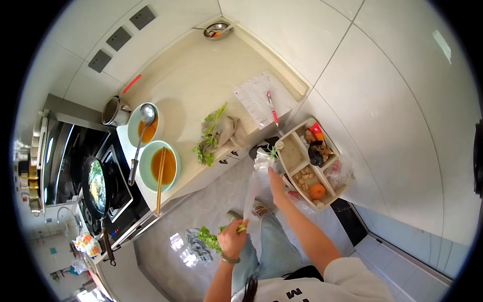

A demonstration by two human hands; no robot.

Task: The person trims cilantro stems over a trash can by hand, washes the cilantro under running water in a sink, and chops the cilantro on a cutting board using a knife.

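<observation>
My left hand [232,240] is closed around a bunch of leafy greens [209,239], low over the floor in front of my legs. A strip of clear plastic bag [250,194] stretches up from it to my right hand [275,182]. That hand holds the bag's crumpled upper part, beside a sectioned storage tray [294,170]; its fingers are partly hidden by the plastic. On the counter edge, more greens [209,138] lie on a greyish cloth or bag [232,132].
Two bowls of orange liquid [170,173] stand near the stove [121,186], one with chopsticks, one with a ladle. A pan [95,187] holds food. Paper [256,98] and a red pen [272,105] lie on the counter [186,75]; a metal bowl [217,31] sits in the corner.
</observation>
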